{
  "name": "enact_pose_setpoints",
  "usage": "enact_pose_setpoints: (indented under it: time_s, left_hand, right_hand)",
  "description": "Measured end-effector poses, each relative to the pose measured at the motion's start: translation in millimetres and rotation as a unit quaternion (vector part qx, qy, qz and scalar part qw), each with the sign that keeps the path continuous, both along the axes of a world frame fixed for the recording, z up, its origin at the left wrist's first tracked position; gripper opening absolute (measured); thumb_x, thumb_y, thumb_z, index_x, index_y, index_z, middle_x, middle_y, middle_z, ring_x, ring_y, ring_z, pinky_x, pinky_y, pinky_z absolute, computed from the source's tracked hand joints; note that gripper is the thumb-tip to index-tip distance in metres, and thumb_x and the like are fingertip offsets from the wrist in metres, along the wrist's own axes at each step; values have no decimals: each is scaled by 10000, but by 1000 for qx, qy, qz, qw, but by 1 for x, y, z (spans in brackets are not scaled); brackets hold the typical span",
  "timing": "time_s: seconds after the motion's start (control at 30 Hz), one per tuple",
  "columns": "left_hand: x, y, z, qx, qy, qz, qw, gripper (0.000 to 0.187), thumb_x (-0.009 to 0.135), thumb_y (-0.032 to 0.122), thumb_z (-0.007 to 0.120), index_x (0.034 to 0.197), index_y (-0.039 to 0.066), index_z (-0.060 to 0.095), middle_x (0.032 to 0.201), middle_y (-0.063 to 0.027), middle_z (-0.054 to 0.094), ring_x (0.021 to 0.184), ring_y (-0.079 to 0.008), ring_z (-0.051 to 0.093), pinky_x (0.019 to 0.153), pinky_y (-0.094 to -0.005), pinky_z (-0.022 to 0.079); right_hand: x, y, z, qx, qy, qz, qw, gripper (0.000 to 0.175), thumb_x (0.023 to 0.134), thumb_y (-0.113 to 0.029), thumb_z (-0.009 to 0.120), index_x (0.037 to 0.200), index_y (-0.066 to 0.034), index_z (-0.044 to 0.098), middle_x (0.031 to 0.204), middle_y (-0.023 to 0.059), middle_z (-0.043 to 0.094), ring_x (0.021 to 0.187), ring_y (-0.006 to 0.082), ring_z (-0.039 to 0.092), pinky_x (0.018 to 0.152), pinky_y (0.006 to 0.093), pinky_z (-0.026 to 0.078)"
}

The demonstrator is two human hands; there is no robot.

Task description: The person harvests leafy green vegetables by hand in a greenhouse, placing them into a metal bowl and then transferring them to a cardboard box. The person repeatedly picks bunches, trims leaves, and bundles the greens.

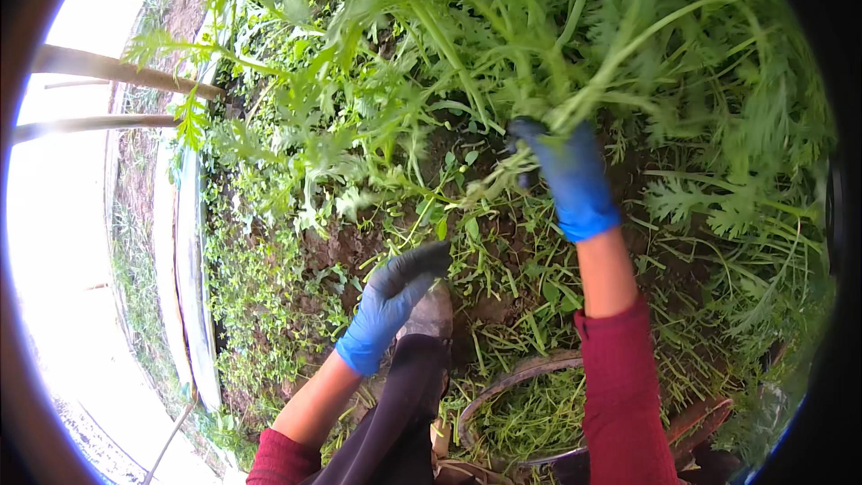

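Note:
Both my hands wear blue gloves with darkened fingers. My right hand [562, 165] is closed around the stems of a bunch of leafy green plants [572, 108] with feathery, lobed leaves, slightly blurred. Lower and to the left is my left hand [404, 289], above my shoe [427, 313]; its fingers are held together and point to the upper right. Whether anything lies within them cannot be told. Cut stems [539, 330] and small weeds lie on the brown soil below the hands.
A round-rimmed container [471, 411] with green cuttings stands beside my leg. Tall leafy plants [754, 249] grow at the right and top. Low weeds [256, 323] cover the left ground, bordered by plastic sheeting [199, 283]. Wooden poles [121, 71] jut in at the upper left.

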State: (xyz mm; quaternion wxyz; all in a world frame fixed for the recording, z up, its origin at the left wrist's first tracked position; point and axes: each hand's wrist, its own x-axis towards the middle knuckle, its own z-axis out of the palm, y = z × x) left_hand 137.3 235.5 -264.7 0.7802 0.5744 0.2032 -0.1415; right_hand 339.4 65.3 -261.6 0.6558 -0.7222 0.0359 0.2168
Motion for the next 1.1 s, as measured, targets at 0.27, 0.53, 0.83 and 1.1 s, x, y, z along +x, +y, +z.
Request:
enact_pose_setpoints:
  time_s: [0.27,0.53,0.83,1.1]
  left_hand:
    - [58,9,-9,104,-100,2,990,656,846,-2,605,1442,37,335,1194,-53,563,986,-122,561,871,-261,471]
    - [99,12,-9,158,-129,-12,979,231,940,84,557,1148,12,627,1140,-82,650,995,-155,611,914,-293,480]
    - [87,8,-7,-35,-106,141,984,286,908,78,607,1189,22,610,1105,-72,668,975,-141,625,898,-276,475]
    - [42,25,-25,-48,-49,133,989,316,921,161,610,1183,-14,588,1106,-76,657,973,-137,619,869,-276,474]
  right_hand:
    - [-45,-15,-18,-28,-121,41,991,292,806,-97,707,1080,-27,637,1017,116,687,913,192,661,786,319,533]
    - [-68,9,-146,13,-97,79,992,341,871,-50,570,1211,-46,532,1147,107,588,1059,222,572,888,379,500]
    - [-72,-24,-59,85,36,-47,995,382,849,-199,694,1158,-23,554,991,93,650,795,193,642,723,348,544]
    - [-41,49,-30,145,-10,-59,988,508,798,-140,734,1235,15,526,1158,167,632,903,235,677,1010,413,441]
